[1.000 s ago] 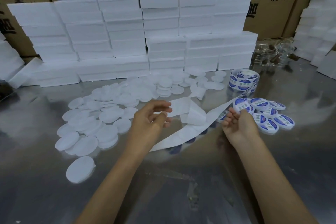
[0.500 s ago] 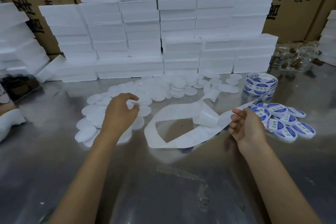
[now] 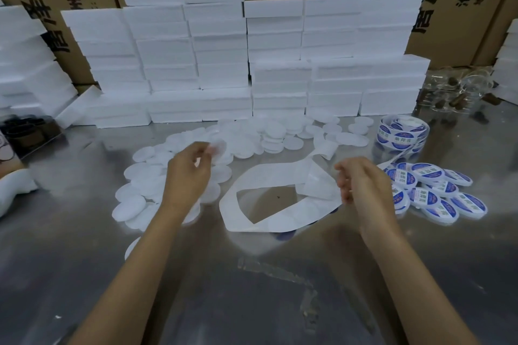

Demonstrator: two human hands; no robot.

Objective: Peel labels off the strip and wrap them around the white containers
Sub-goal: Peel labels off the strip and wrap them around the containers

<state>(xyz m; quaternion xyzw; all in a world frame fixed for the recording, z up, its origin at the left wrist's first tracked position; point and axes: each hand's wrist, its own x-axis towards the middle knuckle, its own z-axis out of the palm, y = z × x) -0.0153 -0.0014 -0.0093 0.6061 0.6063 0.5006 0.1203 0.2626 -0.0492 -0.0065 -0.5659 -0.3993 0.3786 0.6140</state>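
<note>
Pinching a blurred white disc-shaped container (image 3: 219, 146) between thumb and fingertips, the left hand (image 3: 188, 173) holds it up just above the heap of plain white containers (image 3: 157, 176) spread across the left and middle of the shiny metal surface (image 3: 252, 288). Over on the other side, the right hand (image 3: 361, 185) hovers with its fingers loosely curled beside the backing strip; whether they actually touch or pinch the paper, I cannot tell from this angle. That strip (image 3: 269, 176) lies in a wide white loop between the two hands, one end folded up near the right fingers, and a blue label peeks out from under its near edge. It trails back and to the right toward the roll of blue-and-white labels (image 3: 403, 131), standing near the far right of the surface. Just beyond the right hand sits a cluster of labelled containers (image 3: 443, 193), blue ovals facing up, overlapping one another. More plain discs scatter back toward the wall of stacked white foam boxes (image 3: 224, 50), which runs the whole width of the surface. Behind those rise brown cardboard cartons (image 3: 454, 8) printed with black characters. Both forearms reach in from the bottom, hands well apart.
</note>
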